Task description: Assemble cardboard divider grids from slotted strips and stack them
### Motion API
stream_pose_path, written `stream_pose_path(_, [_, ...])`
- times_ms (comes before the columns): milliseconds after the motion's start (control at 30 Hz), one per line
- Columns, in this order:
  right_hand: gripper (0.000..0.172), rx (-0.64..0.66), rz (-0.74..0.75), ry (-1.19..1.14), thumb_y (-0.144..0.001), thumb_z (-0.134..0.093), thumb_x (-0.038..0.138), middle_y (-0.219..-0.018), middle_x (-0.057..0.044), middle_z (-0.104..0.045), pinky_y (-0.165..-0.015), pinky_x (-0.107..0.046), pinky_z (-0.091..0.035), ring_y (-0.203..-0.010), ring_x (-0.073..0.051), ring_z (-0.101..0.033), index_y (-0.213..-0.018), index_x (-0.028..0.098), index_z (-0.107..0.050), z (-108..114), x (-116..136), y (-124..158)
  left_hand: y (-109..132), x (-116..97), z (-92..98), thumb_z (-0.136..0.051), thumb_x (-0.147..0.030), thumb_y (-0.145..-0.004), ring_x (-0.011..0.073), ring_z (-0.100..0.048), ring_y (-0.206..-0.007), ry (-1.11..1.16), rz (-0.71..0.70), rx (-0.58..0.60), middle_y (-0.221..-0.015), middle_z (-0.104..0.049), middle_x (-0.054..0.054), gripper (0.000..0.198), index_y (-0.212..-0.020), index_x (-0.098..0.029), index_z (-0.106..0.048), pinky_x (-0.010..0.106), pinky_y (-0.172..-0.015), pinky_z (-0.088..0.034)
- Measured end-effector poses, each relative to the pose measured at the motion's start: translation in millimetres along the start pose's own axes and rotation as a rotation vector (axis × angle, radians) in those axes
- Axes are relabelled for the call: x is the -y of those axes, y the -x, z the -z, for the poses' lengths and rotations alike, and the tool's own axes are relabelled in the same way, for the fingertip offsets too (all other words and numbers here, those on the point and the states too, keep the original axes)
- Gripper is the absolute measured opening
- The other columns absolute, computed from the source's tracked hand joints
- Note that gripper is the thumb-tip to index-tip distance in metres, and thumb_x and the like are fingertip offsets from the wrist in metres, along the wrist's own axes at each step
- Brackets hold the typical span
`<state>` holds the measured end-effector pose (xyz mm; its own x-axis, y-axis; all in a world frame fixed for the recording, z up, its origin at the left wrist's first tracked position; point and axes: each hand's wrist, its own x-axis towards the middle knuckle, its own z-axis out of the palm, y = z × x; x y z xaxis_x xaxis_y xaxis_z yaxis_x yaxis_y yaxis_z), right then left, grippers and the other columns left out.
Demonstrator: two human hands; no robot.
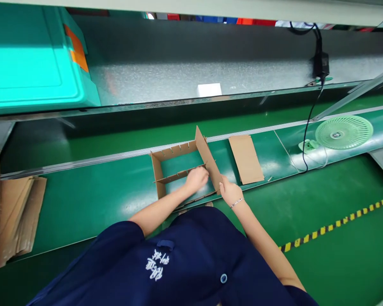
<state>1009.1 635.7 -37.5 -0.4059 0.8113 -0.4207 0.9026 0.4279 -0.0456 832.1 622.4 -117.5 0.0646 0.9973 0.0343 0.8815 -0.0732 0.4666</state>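
Observation:
A cardboard divider frame [178, 150] of slotted strips stands on the green work surface before me. Its right side is a taller cardboard panel [207, 159], tilted and joined to the crossing strips. My right hand [231, 192] grips the near end of this panel, thumb on its face. Inside the frame, my left hand [197, 178] is closed at the middle cardboard strip [174, 176], close to where it meets the panel. The left fingertips are partly hidden and slightly blurred. Flat cardboard pieces [246, 159] lie in a stack to the right of the frame.
More cardboard sheets [22, 212] are piled at far left. A green fan [344, 132] and a hanging black cable [309, 119] are at right. On the metal shelf [153, 80] above sit a teal bin [28, 63] and a small white box [210, 90].

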Motion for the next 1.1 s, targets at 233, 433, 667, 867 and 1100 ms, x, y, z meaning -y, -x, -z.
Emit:
stream_pose_path(233, [0.044,0.010,0.004,0.058,-0.094,-0.025,0.029,-0.089,-0.012,-0.069,-0.069,-0.029,-0.048,-0.080,-0.022,-0.067,-0.135,0.015,-0.033,1,4,-1,58,-31,-58.3,-0.035,-0.025,-0.091,0.0196,-0.063,-0.078,-0.093,0.008,0.406,-0.082,-0.064,0.009,0.027,-0.093,-0.016,-0.060,0.032,-0.074,-0.047])
stream_pose_path(433, [0.044,0.014,-0.011,0.118,-0.093,-0.026,0.026,-0.088,-0.014,-0.068,-0.070,-0.031,-0.049,-0.080,-0.023,-0.067,-0.135,0.012,-0.032,2,18,0,47,-27,-57.0,-0.036,-0.020,-0.090,0.0188,-0.063,-0.076,-0.051,0.005,0.443,-0.084,-0.064,0.007,0.033,-0.120,-0.021,-0.048,0.028,-0.067,-0.047])
stream_pose_path(667, [0.040,0.054,0.015,0.131,-0.092,-0.027,0.022,-0.089,-0.017,-0.068,-0.072,-0.031,-0.049,-0.084,-0.023,-0.067,-0.129,0.008,-0.034,5,33,2,48,-26,-61.6,-0.034,-0.021,-0.090,0.0191,-0.063,-0.078,-0.023,-0.028,0.436,-0.085,-0.064,0.006,0.035,-0.122,-0.023,-0.048,0.027,-0.068,-0.047])
stream_pose_path(867, [0.033,0.071,-0.001,0.123,-0.090,-0.030,0.020,-0.088,-0.018,-0.068,-0.071,-0.031,-0.050,-0.085,-0.024,-0.067,-0.119,0.008,-0.040,15,36,1,47,-25,-63.1,-0.034,-0.020,-0.089,0.0189,-0.063,-0.078,-0.011,-0.053,0.431,-0.089,-0.064,0.006,0.035,-0.121,-0.023,-0.048,0.027,-0.068,-0.047])
stream_pose_path(1100, [0.026,0.080,-0.014,0.081,-0.091,-0.030,0.022,-0.094,-0.017,-0.066,-0.074,-0.031,-0.047,-0.088,-0.024,-0.066,-0.110,0.010,-0.044,24,22,-12,47,-28,-53.3,-0.035,-0.018,-0.090,0.0178,-0.063,-0.079,-0.017,-0.039,0.452,-0.090,-0.063,0.006,0.034,-0.121,-0.023,-0.045,0.027,-0.069,-0.047])
